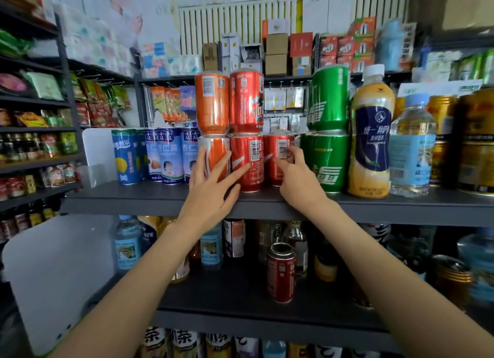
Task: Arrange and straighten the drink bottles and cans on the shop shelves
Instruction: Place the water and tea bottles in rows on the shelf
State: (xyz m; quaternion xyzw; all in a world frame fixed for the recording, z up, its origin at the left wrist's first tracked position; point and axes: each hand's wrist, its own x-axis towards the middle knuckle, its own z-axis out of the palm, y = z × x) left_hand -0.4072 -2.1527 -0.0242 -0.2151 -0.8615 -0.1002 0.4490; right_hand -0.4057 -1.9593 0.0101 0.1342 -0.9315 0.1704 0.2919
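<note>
Squaring up the stacked cans on the dark grey metal shelf [149,197] is the step in hand, and both hands are on the bottom row near its front edge. The left hand [211,186] lies open, fingers spread and straight against the orange aluminium can [213,157] and the red aluminium can beside it [247,162]. The right hand [296,175] has its fingers curled onto a second red can with a barcode facing out [279,154], apparently pinching it to turn it.

Above these sit an upper orange can [212,102] and an upper red can [246,99], so the lower row carries weight. To do this well, I judge, rotate the barcode can slowly so its logo faces front, while the left hand braces its neighbours. Any sideways shove could topple the upper cans. The tall green cans [327,133] stand just beside, to the right.
</note>
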